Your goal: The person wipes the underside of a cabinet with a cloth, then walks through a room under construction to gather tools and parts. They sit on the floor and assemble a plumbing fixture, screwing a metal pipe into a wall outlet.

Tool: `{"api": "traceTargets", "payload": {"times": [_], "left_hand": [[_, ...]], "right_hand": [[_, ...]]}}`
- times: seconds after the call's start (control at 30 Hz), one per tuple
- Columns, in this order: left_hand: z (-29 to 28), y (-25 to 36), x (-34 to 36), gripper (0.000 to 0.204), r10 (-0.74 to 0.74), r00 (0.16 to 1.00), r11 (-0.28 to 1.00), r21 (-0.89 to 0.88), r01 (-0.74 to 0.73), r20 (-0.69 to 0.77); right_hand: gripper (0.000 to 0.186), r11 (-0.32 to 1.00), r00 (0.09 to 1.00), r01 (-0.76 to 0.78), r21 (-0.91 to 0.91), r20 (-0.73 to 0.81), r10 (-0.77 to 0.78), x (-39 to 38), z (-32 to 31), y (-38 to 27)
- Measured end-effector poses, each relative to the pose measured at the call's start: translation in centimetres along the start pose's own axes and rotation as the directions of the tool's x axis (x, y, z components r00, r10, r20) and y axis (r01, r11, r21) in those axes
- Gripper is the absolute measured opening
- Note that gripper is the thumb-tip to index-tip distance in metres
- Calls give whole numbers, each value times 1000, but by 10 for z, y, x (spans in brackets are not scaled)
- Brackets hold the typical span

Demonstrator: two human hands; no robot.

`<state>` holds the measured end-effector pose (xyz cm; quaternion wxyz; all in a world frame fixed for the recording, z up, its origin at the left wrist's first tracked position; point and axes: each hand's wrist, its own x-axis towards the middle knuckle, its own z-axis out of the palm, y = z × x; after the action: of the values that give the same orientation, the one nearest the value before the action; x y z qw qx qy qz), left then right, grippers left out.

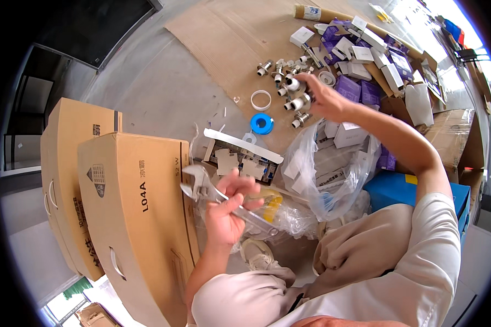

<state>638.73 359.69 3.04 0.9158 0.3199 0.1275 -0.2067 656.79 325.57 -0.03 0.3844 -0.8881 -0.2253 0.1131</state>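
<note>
My left hand [227, 215] grips a silver adjustable wrench [219, 197], its jaw pointing up and left; the fingers are slightly blurred. Over a cluster of metal pipe fittings [279, 72] on the cardboard sheet, my right hand [323, 98] has its fingers closed around a fitting with a white end [293, 83]. More fittings lie close to its fingertips, partly hidden by the hand. Nearer to me are a white ring [261, 100] and a blue tape roll [262, 123].
Tall cardboard boxes [136, 218] stand at my left. An opened carton of small parts [245, 158] and a clear plastic bag of white boxes [333, 169] lie before my feet. White and purple boxes [360, 60] are heaped at far right, near a blue case [390, 192].
</note>
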Motion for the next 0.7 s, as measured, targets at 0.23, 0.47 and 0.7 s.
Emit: {"api": "traceTargets", "payload": {"times": [0.23, 0.47, 0.7], "left_hand": [[33, -5, 31, 91, -2, 986, 986, -167, 30, 165], [38, -17, 27, 93, 46, 998, 986, -165, -38, 45], [23, -12, 26, 90, 93, 992, 994, -61, -88, 90]], "right_hand": [[66, 962, 986, 84, 260, 116, -118, -23, 58, -141], [87, 996, 998, 63, -57, 5, -63, -39, 90, -160], [89, 978, 977, 208, 26, 48, -209, -50, 83, -153]]}}
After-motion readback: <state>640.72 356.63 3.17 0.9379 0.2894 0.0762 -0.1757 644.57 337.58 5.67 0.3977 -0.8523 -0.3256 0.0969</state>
